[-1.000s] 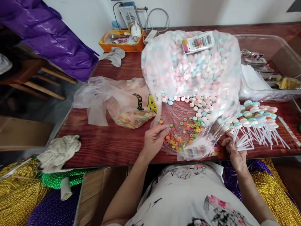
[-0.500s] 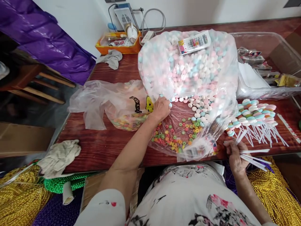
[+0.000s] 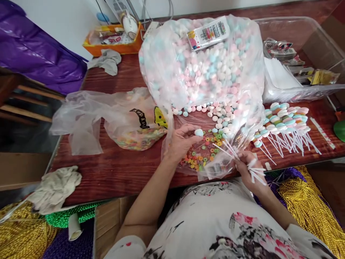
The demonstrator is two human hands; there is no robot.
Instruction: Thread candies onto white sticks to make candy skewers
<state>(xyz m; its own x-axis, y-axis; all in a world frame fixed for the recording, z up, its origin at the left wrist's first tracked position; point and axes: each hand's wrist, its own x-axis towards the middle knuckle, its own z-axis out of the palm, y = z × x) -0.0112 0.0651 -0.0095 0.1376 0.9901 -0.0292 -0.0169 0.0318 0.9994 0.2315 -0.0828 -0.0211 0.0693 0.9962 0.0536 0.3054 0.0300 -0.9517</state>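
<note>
My left hand (image 3: 183, 141) pinches a pale blue candy (image 3: 198, 132) between thumb and fingertips, over the opening of a clear bag. In my right hand (image 3: 246, 166) is a bunch of thin white sticks (image 3: 228, 148), fanning out on both sides of the closed fingers. Small coloured rings (image 3: 198, 158) lie loose on the plastic between the hands. Behind them, round pastel candies (image 3: 225, 118) spill from a large clear bag (image 3: 202, 68). To the right lie several finished-looking candy skewers (image 3: 285, 117) of stacked pastel pieces, their white sticks pointing toward me.
A clear plastic bin (image 3: 299, 90) with white paper and packets stands at the right. On the left lie a tied bag of coloured rings (image 3: 137, 138) and a crumpled cloth (image 3: 58, 187). An orange tray (image 3: 113, 48) sits at the back. Bead strands (image 3: 304, 201) hang below the table edge.
My left hand has come back toward me from the candy pile with a pale blue candy. My right hand has moved left with the sticks, away from the skewers. The view has shifted.
</note>
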